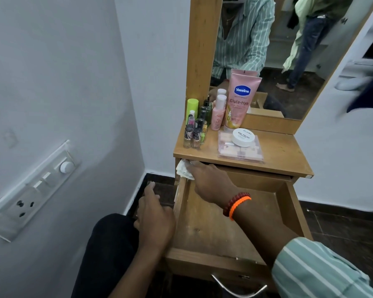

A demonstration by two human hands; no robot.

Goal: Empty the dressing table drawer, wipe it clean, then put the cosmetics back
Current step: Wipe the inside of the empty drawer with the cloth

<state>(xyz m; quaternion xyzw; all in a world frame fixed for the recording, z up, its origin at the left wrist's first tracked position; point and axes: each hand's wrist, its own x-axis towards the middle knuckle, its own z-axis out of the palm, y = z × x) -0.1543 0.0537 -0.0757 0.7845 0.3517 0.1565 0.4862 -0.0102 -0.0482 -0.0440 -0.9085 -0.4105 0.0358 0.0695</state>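
Observation:
The wooden drawer [215, 231] is pulled out and holds no cosmetics; its floor shows pale smears. My right hand [211, 181] reaches into its far left corner and grips a white cloth [182, 169] against the drawer's back left edge. My left hand [154, 218] hovers beside the drawer's left wall with one finger extended and the others loosely curled, holding nothing. On the tabletop [278, 151] stand a pink Vaseline tube [240, 100], a pink bottle [218, 114], several small nail polish bottles [194, 132], and a white jar [243, 137] on a clear palette [240, 150].
A mirror [274, 50] rises behind the tabletop and reflects a person in a striped shirt. A wall socket panel [30, 190] is on the left wall. The drawer's metal handle [238, 289] is near the bottom edge. Dark floor lies on both sides.

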